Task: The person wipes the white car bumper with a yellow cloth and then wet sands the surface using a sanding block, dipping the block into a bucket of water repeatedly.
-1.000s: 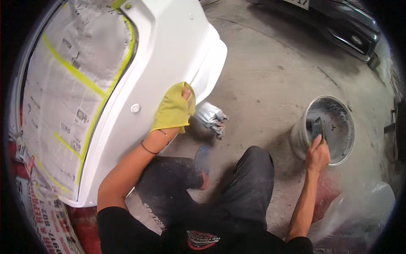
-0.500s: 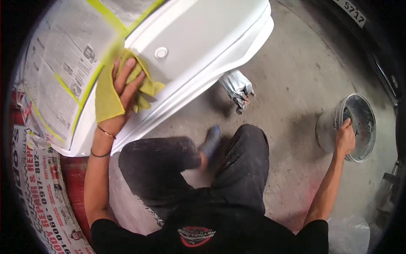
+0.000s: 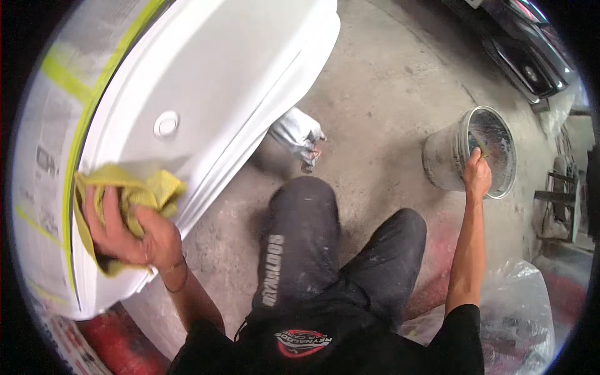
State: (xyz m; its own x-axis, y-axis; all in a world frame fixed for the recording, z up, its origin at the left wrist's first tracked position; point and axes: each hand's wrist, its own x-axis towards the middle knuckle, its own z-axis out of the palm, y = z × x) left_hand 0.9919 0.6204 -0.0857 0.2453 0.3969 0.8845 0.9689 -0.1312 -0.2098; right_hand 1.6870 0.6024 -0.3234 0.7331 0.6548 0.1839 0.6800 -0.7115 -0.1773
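My left hand (image 3: 128, 231) is closed on a bunched yellow cloth (image 3: 159, 184), pressed against a white painted panel (image 3: 212, 62) near its masked edge, below a round raised disc (image 3: 166, 123). Paper and plastic masking (image 3: 47, 144) with yellow-green tape (image 3: 69, 78) covers the area along the panel's left side. At the right, my right hand (image 3: 477, 172) is closed at the near side of a grey metal bucket (image 3: 440, 162), on a dark flat tool that is mostly hidden by the fingers and inside the bucket.
Crumpled silver wrapping (image 3: 299, 134) lies under the panel's edge. A black car's bumper (image 3: 525, 62) is at the top right. Clear plastic sheeting (image 3: 512, 300) and dark metal items (image 3: 556, 197) are at the right, a red surface (image 3: 119, 337) at the lower left. My bent knees are on the concrete floor.
My left hand with the cloth has moved left and down along the panel toward its near end. My right hand stays at the bucket. My legs have shifted position.
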